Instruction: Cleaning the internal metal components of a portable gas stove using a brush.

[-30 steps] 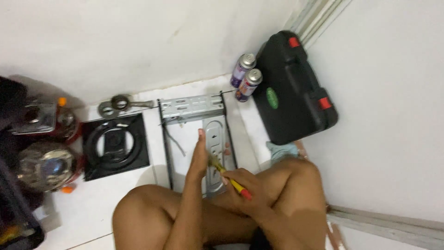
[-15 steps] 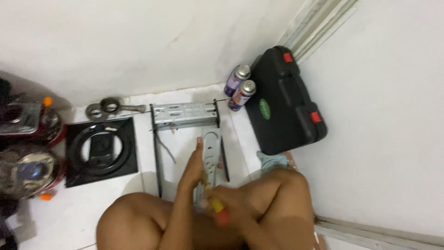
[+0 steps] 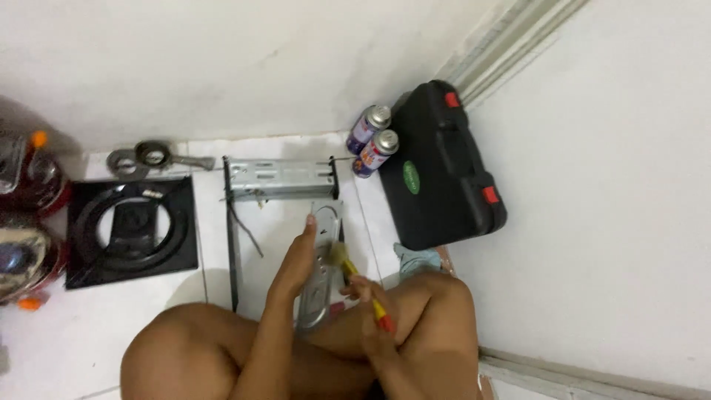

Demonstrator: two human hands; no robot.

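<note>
1. The person sits cross-legged on the white floor (image 3: 89, 333), so the work lies low between the knees and within reach of both arms.
2. The left hand (image 3: 296, 259) rests flat on a grey metal plate (image 3: 320, 285), fingers stretched out and close together, gripping nothing; the flat palm seems meant to pin the plate against the floor.
3. The right hand (image 3: 374, 311) is curled around a small brush (image 3: 359, 285) with a yellow and red handle, its bristle end touching the plate just beside the left hand.
4. The plate lies lengthwise in front of the legs, its far end near a grey metal box frame (image 3: 280, 178) standing across the floor.
5. A black square burner plate (image 3: 129, 230) lies to the left of the frame, apart from it.
6. Two spray cans (image 3: 372, 141) stand against the wall, touching a closed black tool case (image 3: 444, 170), close enough to reach.
</note>
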